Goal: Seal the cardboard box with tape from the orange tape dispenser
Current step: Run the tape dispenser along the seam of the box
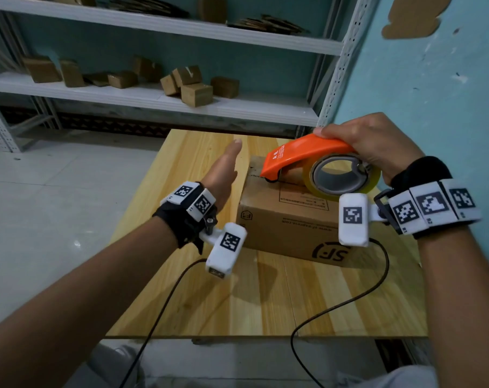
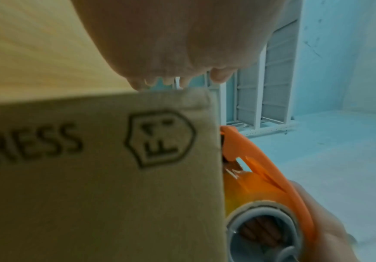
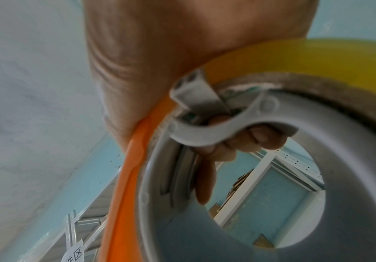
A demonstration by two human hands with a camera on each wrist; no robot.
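A brown cardboard box (image 1: 288, 219) printed with "SF" sits on the wooden table (image 1: 198, 301). My right hand (image 1: 377, 147) grips the orange tape dispenser (image 1: 302, 152), fingers curled through the grey core of its yellowish tape roll (image 1: 347, 177). The dispenser's front end rests on the box top near the far edge. My left hand (image 1: 223, 169) stands flat, fingers straight, beside the box's left side; whether it touches the box I cannot tell. The left wrist view shows the box wall (image 2: 92, 177) close up with the dispenser (image 2: 261, 177) behind it. Grey core (image 3: 272, 195) fills the right wrist view.
White metal shelving (image 1: 153, 99) behind the table holds several small cardboard boxes (image 1: 195, 93). A light blue wall (image 1: 433, 79) stands close on the right. Black cables (image 1: 335, 306) run over the table's front. A pale tiled floor (image 1: 41, 205) lies to the left.
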